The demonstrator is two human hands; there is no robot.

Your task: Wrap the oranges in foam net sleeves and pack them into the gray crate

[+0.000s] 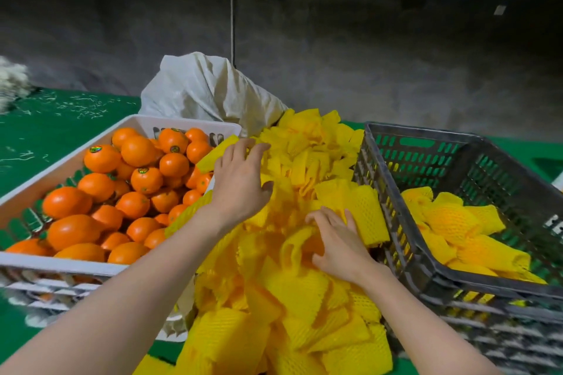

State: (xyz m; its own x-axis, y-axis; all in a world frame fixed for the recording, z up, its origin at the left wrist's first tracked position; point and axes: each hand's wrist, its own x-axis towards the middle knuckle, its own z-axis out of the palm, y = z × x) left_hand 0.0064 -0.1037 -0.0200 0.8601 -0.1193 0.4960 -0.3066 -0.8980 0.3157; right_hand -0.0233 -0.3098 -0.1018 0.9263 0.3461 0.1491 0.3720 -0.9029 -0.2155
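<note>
Where the white crate [76, 263] stood at the left, it was heaped with bare oranges [137, 151], and none of that fruit was being held. A white sack [210, 88] was seen just beyond its far right corner. Next to the right, the left hand [240, 179] was laid palm down on the far part of the pile of yellow foam net sleeves [292, 292], its fingers stretched out and relaxed, with nothing gripped. Nearer and further right, the right hand [338, 243] was pressed into the same pile with its fingers bent downward; whether a sleeve was pinched could not be told, since the fingertips were sunk in the netting. At the far right the gray crate [426, 271] was set against the pile, with a few wrapped oranges [454, 219] lying in it and much room left. The step was judged to be the picking out of one sleeve. Two or three sleeves might be lifted together, because the meshes could snag on one another. Loose sleeves might also be swept off the near edge of the green table [45, 131] if the pile were raked too hard.
</note>
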